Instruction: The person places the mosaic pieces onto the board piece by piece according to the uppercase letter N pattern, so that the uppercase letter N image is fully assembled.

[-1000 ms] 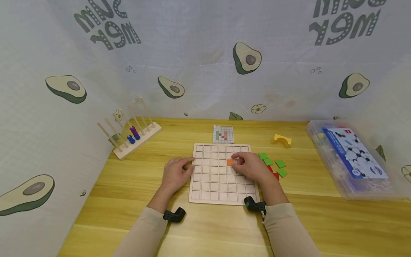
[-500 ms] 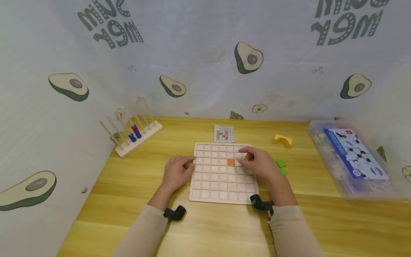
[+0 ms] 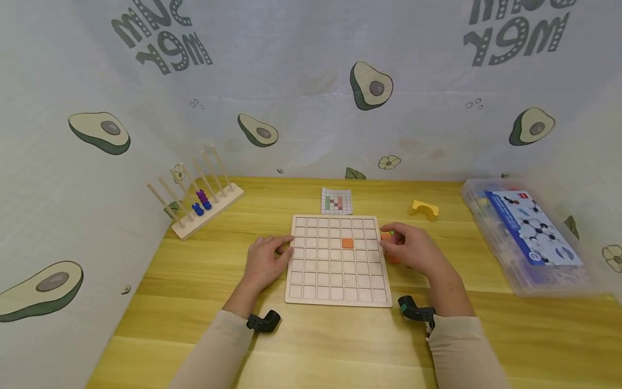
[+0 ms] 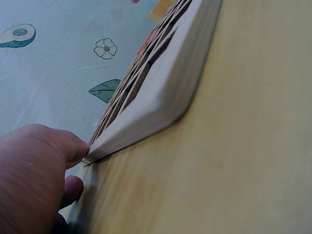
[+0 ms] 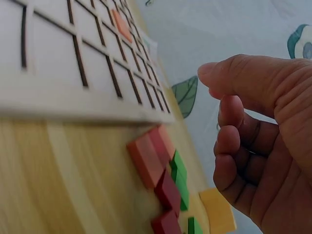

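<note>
A pale wooden grid board (image 3: 335,275) lies on the table, with one orange tile (image 3: 347,243) in a cell of its upper right part. My left hand (image 3: 266,263) touches the board's left edge with thumb and fingertips, as the left wrist view (image 4: 36,170) also shows at the edge. My right hand (image 3: 410,247) hovers past the board's right edge, fingers bent loosely, holding nothing. In the right wrist view, orange tiles (image 5: 146,161), dark red tiles (image 5: 168,192) and green tiles (image 5: 179,180) lie on the table beside the board, below my right hand (image 5: 263,126).
Behind the board lies a printed grid card (image 3: 336,201). A peg rack (image 3: 209,216) with blue and purple beads stands at the back left. A yellow arch block (image 3: 425,209) and a clear plastic box (image 3: 529,237) are on the right. A patterned cloth hangs behind.
My right hand has let go of the orange tile and moved right, off the board to the loose tiles. My left hand stays at the left edge.
</note>
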The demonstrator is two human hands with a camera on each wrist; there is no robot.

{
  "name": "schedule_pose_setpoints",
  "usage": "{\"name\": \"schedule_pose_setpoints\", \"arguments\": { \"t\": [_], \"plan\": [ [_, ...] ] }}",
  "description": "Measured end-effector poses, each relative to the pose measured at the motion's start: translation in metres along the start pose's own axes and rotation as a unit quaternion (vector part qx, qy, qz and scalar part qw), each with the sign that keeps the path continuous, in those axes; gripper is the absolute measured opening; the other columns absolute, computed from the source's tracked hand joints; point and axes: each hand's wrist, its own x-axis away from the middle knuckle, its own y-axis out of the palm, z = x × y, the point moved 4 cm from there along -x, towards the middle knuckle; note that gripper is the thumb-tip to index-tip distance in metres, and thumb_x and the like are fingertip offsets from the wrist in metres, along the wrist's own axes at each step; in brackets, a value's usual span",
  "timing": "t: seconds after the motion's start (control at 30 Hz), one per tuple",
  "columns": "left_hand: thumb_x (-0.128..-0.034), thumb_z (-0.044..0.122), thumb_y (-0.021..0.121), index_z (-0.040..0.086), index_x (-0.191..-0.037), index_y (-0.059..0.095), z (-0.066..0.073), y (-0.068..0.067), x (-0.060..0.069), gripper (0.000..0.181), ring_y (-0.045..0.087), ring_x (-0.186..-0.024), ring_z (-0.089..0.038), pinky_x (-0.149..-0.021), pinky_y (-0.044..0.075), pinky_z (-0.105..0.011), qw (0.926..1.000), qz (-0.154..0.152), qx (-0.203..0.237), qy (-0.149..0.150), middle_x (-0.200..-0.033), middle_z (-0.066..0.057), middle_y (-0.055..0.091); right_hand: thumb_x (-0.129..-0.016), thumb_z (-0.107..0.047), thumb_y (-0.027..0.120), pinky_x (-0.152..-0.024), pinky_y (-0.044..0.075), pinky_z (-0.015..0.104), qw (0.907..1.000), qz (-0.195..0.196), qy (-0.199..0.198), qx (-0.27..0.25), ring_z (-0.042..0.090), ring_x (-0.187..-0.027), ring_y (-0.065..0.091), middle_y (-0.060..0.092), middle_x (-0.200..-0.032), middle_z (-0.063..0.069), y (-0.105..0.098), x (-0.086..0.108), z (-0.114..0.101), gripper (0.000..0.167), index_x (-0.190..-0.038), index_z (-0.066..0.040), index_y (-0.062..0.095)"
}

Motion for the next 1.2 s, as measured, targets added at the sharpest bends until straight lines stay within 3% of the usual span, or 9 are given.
{"name": "schedule_pose_setpoints", "arguments": {
  "t": [0.2, 0.57, 0.8, 1.2],
  "plan": [
    [-0.0947, 0.028, 0.069, 0.022, -0.124, 0.076, 0.002, -0.001, 0.0, 0.03, 0.048, -0.078, -0.015, -0.075, 0.034, -0.034, 1.0, 0.007, -0.001, 0.0, -0.078, 0.006, 0.063, -0.097, -0.021, 0.068, -0.057, 0.045, 0.03, 0.9999, -0.014, 0.0, 0.005, 0.019, -0.064, 0.053, 0.06, -0.088, 0.007, -0.006, 0.005, 0.016, 0.042, -0.135, -0.004, 0.061],
    [-0.0961, 0.029, 0.067, 0.023, -0.125, 0.075, 0.0, -0.001, 0.0, 0.03, 0.047, -0.078, -0.015, -0.075, 0.032, -0.033, 1.0, 0.003, 0.0, 0.0, -0.079, 0.006, 0.062, -0.094, -0.026, 0.073, -0.063, 0.038, 0.031, 0.998, -0.02, -0.009, 0.059, 0.019, -0.073, 0.048, 0.056, -0.084, 0.004, -0.009, 0.013, 0.034, 0.037, -0.126, -0.007, 0.068],
    [-0.0964, 0.028, 0.067, 0.024, -0.125, 0.075, 0.0, 0.0, 0.0, 0.03, 0.047, -0.079, -0.015, -0.075, 0.032, -0.032, 1.0, -0.003, -0.001, -0.003, -0.08, 0.006, 0.063, -0.093, -0.027, 0.074, -0.064, 0.038, 0.031, 0.9972, -0.041, -0.001, 0.062, 0.019, -0.075, 0.049, 0.055, -0.085, 0.004, -0.007, 0.013, 0.04, 0.032, -0.119, -0.009, 0.071],
    [-0.0954, 0.029, 0.068, 0.023, -0.125, 0.075, 0.001, -0.001, 0.001, 0.031, 0.047, -0.08, -0.015, -0.075, 0.032, -0.033, 1.0, 0.0, 0.002, -0.004, -0.079, 0.006, 0.062, -0.094, -0.027, 0.073, -0.065, 0.038, 0.031, 0.9972, -0.032, 0.002, 0.068, 0.019, -0.074, 0.048, 0.055, -0.083, 0.003, -0.001, 0.01, 0.045, 0.026, -0.112, -0.008, 0.073]
  ]
}}
